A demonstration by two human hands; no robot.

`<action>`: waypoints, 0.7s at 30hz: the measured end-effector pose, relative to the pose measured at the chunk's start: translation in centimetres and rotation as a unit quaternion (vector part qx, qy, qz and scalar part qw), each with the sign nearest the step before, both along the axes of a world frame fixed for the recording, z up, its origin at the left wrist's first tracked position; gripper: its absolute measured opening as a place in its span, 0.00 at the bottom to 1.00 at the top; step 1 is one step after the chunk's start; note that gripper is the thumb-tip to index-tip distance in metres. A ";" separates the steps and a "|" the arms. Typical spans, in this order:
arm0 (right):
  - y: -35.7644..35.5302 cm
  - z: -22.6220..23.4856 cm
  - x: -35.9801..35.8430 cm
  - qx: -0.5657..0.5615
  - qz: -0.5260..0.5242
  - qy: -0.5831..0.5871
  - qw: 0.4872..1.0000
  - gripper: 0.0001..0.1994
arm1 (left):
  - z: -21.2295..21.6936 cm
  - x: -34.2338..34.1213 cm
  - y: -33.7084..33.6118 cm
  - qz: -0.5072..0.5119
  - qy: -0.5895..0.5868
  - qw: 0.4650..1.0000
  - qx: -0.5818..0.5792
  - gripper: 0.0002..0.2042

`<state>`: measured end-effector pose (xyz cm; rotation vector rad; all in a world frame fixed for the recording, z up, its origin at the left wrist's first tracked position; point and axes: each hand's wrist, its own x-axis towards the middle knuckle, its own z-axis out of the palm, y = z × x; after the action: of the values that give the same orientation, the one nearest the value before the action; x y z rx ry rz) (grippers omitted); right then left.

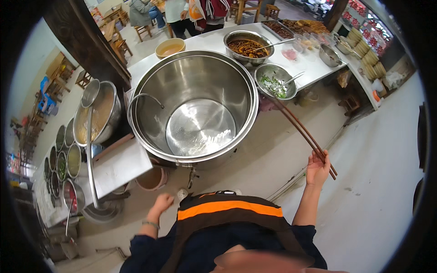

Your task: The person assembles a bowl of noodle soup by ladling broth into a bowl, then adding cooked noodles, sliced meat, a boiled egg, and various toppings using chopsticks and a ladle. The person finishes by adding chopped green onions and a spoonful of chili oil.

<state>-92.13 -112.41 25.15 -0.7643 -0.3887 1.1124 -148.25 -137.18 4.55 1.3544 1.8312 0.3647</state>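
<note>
My right hand (317,169) is closed around a pair of long brown chopsticks (298,126), held out to the right of the big pot. Their far ends reach toward the pot's right rim and the bowl beside it. My left hand (164,201) is curled closed, low in front of my body, and nothing shows in it. Ahead of me stands a large steel pot (214,75) with a curved metal tube (148,96) at its left rim. Bright white streaks show at its bottom; I cannot tell whether they are glare or food.
Right of the pot are a bowl of chopped greens (273,84) and a bowl of dark sauce (248,48), each with a spoon. A long ladle (90,154) lies across a steel basin (109,118) at left. A bucket (152,178) stands below. People (175,16) are beyond the counter.
</note>
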 end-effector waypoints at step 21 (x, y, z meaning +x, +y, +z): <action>8.5 1.4 17.6 0.029 -0.086 0.015 0.996 0.11 | 18.9 25.3 38.1 -0.106 -0.459 0.880 0.061 0.05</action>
<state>-74.50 -103.95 26.55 -0.7152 -0.3226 0.9466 -122.94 -99.06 23.45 1.1423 0.8716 0.8435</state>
